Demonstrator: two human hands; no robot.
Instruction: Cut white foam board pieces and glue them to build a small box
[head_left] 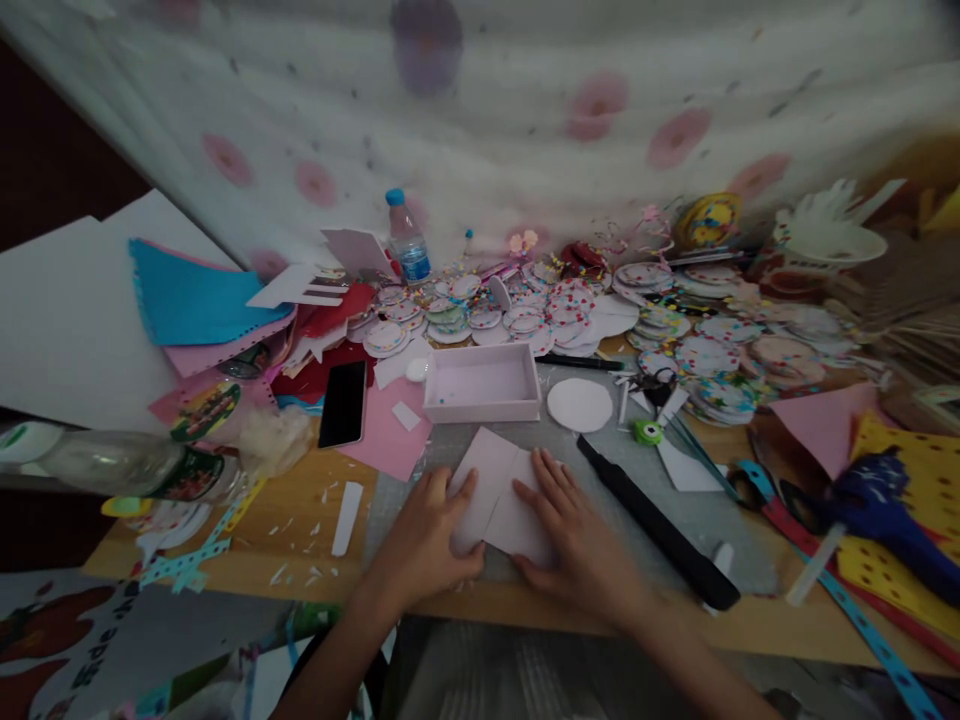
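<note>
A pale pinkish-white piece of folded paper (pixel 491 490) lies on the grey mat before me, with crease or edge lines meeting near its middle. My left hand (pixel 429 535) rests at its left side, thumb and index finger apart and touching the paper. Across the right part of the sheet my right hand (pixel 574 525) lies flat with its fingers stretched out. Just beyond the paper stands an open white box (pixel 482 385), with a white paper disc (pixel 580 404) to its right. A long black cutter-like tool (pixel 656 520) lies slantwise right of my right hand.
Left are a phone (pixel 343 402), pink paper (pixel 386 430) and a clear bottle (pixel 150 465) on its side. Many decorated paper discs (pixel 525 320) crowd the back near an upright water bottle (pixel 409 240). A blue glue gun (pixel 885 510) and yellow dotted sheets (pixel 877 575) lie right.
</note>
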